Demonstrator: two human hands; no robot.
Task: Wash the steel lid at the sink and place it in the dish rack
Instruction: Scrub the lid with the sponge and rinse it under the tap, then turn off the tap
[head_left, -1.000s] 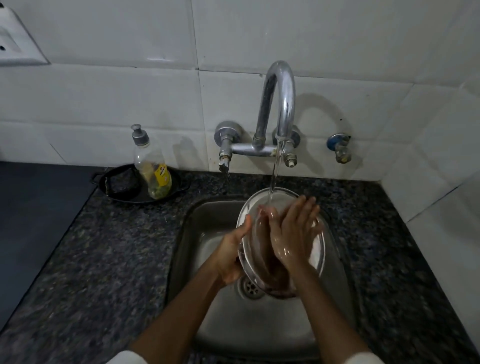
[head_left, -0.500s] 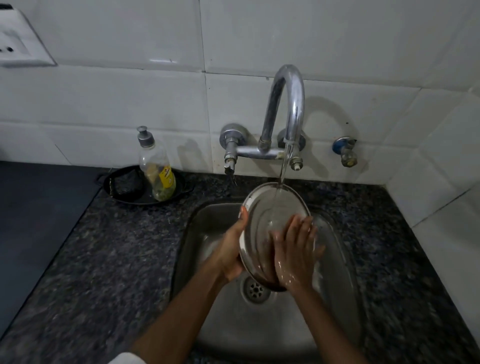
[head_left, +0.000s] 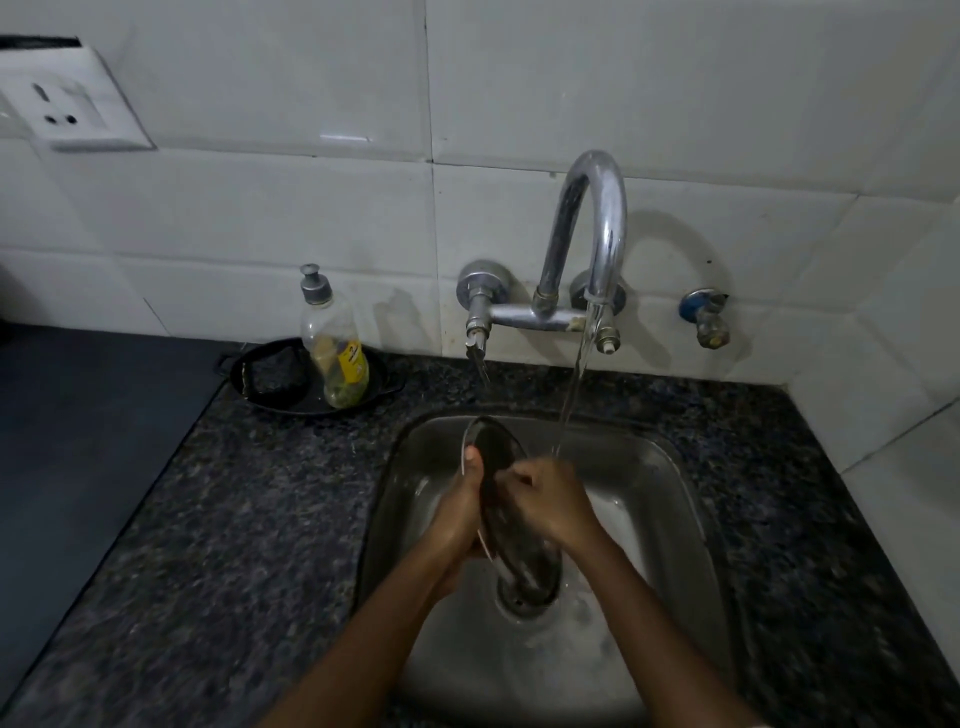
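The round steel lid (head_left: 498, 451) stands nearly on edge over the steel sink (head_left: 670, 519), its face turned to the right and looking dark. My left hand (head_left: 456, 512) grips its left rim, thumb up along the edge. My right hand (head_left: 548, 501) presses against the lid's right face with the fingers curled on it. Water runs from the curved tap (head_left: 597, 218) and lands on my right hand's fingers. No dish rack is in view.
A soap bottle (head_left: 335, 343) stands in a small black pan (head_left: 270, 379) on the dark granite counter (head_left: 234, 519) left of the tap. A second small tap (head_left: 707, 318) sticks out of the tiled wall at the right. A wall socket (head_left: 67, 104) sits top left.
The lid has turned from facing me to nearly edge-on and dropped lower in the sink. My right hand went from flat rubbing on its face to curled fingers against it.
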